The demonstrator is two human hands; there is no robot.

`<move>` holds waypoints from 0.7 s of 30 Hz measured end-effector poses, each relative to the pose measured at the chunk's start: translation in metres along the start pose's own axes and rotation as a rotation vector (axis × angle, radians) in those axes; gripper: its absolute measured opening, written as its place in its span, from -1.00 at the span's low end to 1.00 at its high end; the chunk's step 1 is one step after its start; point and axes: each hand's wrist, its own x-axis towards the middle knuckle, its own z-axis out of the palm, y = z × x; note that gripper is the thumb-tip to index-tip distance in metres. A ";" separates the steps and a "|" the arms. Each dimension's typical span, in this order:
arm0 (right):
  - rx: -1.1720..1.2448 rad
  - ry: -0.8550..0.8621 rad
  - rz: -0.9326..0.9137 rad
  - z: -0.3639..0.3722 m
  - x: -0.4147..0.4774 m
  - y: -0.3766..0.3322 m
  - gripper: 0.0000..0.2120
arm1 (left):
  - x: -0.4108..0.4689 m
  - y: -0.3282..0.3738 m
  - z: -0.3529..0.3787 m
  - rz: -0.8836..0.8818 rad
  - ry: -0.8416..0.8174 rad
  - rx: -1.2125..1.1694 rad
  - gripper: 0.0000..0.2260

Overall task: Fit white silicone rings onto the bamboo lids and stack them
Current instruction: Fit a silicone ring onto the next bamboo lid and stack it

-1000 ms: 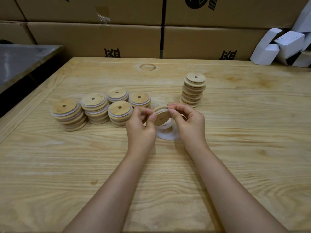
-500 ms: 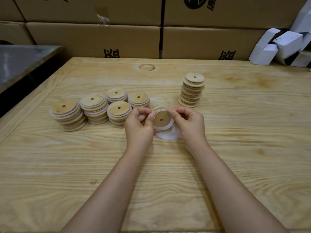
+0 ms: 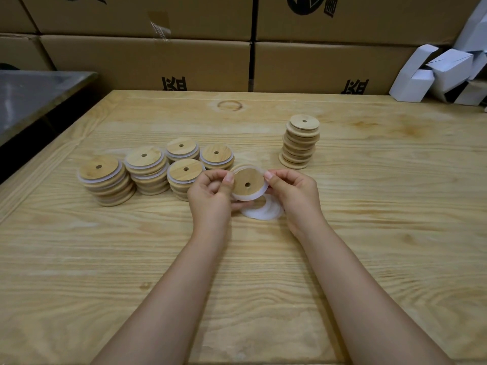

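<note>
Head view: both hands meet over the middle of a pale pine table (image 3: 237, 272) with bold, wavy grain. The left hand (image 3: 210, 196) and right hand (image 3: 295, 193) pinch a round bamboo lid (image 3: 247, 184) between thumbs and curled fingers, one at each side of its rim. It is held just above the tabletop, its flat, smooth face tilted toward the camera, with a small hole at the centre. A thin white silicone ring (image 3: 246, 198) hugs the disc's lower edge (matte and soft-looking against the warm wood). Directly beneath, on the table, lies a small heap of loose rings (image 3: 263, 213), translucent white and overlapping. To the left, five short ringed stacks (image 3: 146, 167) cluster close together, white bands showing between the discs. To the right, standing apart, is a taller bare stack (image 3: 300, 143) of plain lids, slightly crooked. Brown cardboard boxes (image 3: 147, 61) wall off the far edge, with folded white cartons (image 3: 442, 72) at the far right corner.
</note>
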 end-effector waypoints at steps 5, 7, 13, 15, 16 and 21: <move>0.024 -0.049 -0.022 0.002 -0.001 -0.002 -0.92 | 0.002 0.000 -0.001 -0.037 0.019 -0.042 -0.88; 0.018 -0.047 -0.043 0.004 -0.003 -0.002 -0.92 | 0.003 0.000 -0.002 -0.018 0.012 -0.040 -0.89; -0.001 0.096 -0.110 0.006 -0.002 -0.002 -0.87 | 0.004 -0.004 0.000 0.054 -0.149 0.068 -0.93; -0.002 0.140 -0.135 0.004 -0.001 -0.002 -0.84 | 0.003 -0.007 0.001 0.050 -0.203 0.109 -0.85; -0.014 0.142 -0.154 0.004 -0.001 -0.002 -0.83 | 0.003 -0.008 0.001 0.042 -0.229 0.135 -0.84; -0.143 0.040 -0.246 0.008 -0.005 0.000 -0.81 | 0.004 -0.014 0.001 0.007 -0.293 0.231 -0.96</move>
